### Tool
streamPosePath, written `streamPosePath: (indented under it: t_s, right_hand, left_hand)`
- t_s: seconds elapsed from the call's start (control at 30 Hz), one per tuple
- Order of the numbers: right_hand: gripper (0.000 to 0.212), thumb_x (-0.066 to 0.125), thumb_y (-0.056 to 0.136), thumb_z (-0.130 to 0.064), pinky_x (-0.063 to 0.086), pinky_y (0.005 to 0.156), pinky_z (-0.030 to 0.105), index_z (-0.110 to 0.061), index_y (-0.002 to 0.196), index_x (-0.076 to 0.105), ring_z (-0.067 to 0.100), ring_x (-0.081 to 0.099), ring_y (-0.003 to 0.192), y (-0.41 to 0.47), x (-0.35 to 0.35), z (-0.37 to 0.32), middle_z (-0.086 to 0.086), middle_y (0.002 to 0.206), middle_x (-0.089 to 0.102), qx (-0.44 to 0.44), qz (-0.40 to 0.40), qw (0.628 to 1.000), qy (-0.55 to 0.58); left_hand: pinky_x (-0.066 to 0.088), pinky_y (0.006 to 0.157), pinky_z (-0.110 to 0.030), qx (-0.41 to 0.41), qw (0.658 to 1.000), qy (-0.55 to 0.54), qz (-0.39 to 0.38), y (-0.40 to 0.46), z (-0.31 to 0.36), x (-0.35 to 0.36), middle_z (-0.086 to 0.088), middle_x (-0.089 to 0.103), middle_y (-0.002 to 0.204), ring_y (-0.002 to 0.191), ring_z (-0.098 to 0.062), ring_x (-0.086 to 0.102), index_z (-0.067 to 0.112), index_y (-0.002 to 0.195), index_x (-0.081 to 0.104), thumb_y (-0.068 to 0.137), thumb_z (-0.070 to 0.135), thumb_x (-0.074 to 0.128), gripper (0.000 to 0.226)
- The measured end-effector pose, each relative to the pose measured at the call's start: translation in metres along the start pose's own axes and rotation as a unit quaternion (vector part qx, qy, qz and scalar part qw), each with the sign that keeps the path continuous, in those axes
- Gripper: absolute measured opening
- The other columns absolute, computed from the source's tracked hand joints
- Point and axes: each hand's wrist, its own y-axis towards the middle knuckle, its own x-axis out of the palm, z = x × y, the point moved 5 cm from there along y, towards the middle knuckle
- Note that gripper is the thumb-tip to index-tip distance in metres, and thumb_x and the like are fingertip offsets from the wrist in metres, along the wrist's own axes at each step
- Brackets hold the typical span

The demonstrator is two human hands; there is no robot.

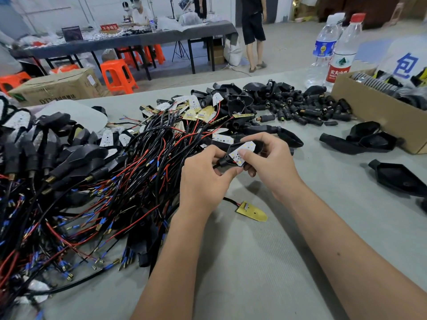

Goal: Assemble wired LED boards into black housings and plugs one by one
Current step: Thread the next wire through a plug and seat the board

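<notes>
Two hands above table (254,262): left hand (203,179) grips neck of black housing (233,155), right hand (270,162) holds body, thumb pressing white LED board (241,151) inside. Light, rigid, probably fragile at wire joint. Best held by housing edges, not wires.

The wire heap (97,181) lies on the desk (254,262) and serves as landmark. Right of it, both hands hold a housing (240,153) with an LED board (241,150) in it. Before the hands, near the heap's right edge, lies a loose board (251,211). Behind and right of the heap sits a pile of plugs (307,107); farther right stands a cardboard box (374,112), with two bottles (332,49) behind it.
</notes>
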Motion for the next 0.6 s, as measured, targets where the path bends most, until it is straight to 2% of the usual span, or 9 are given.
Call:
streamPosePath:
  t_s: [0.13, 0.3, 0.4, 0.6]
  right_hand:
    - [0.018, 0.076, 0.087, -0.008, 0.05, 0.05, 0.033, -0.02, 0.1, 0.073, 0.022, 0.062, 0.055, 0.0008, -0.0015, 0.0031, 0.028, 0.077, 0.068, 0.012, 0.006, 1.0, 0.009]
    - [0.014, 0.072, 0.09, -0.007, 0.048, 0.047, 0.03, -0.017, 0.1, 0.073, 0.02, 0.06, 0.055, 0.0007, -0.0001, 0.0033, 0.009, 0.068, 0.067, 0.033, 0.003, 0.999, 0.034]
    - [0.014, 0.063, 0.097, -0.006, 0.048, 0.048, 0.031, -0.013, 0.102, 0.074, 0.021, 0.06, 0.057, 0.0002, 0.0013, 0.0028, 0.013, 0.074, 0.068, 0.051, -0.009, 0.997, 0.065]
    - [0.019, 0.054, 0.101, -0.001, 0.047, 0.049, 0.03, -0.007, 0.107, 0.071, 0.021, 0.058, 0.058, -0.0005, 0.0034, 0.0028, 0.014, 0.074, 0.068, 0.071, -0.026, 0.993, 0.088]
  left_hand:
    - [0.061, 0.073, -0.047, -0.012, 0.999, -0.026, -0.014, 0.0003, -0.0022, 0.0031, 0.01, 0.072, 0.08, 0.073, -0.012, 0.072, 0.03, 0.089, 0.064, 0.066, 0.051, 0.086, 0.038]
    - [0.061, 0.073, -0.047, -0.014, 0.999, -0.028, -0.011, 0.0016, -0.0055, 0.0041, 0.009, 0.071, 0.079, 0.076, -0.017, 0.073, 0.03, 0.088, 0.064, 0.064, 0.057, 0.085, 0.042]
    - [0.061, 0.073, -0.048, -0.014, 1.0, -0.023, -0.007, 0.0019, -0.0066, 0.0029, 0.008, 0.071, 0.08, 0.075, -0.018, 0.072, 0.031, 0.087, 0.064, 0.064, 0.06, 0.084, 0.042]
    - [0.06, 0.071, -0.048, -0.008, 1.0, -0.015, -0.004, 0.0023, -0.0058, -0.0003, 0.01, 0.07, 0.078, 0.072, -0.017, 0.07, 0.03, 0.086, 0.065, 0.065, 0.057, 0.083, 0.039]
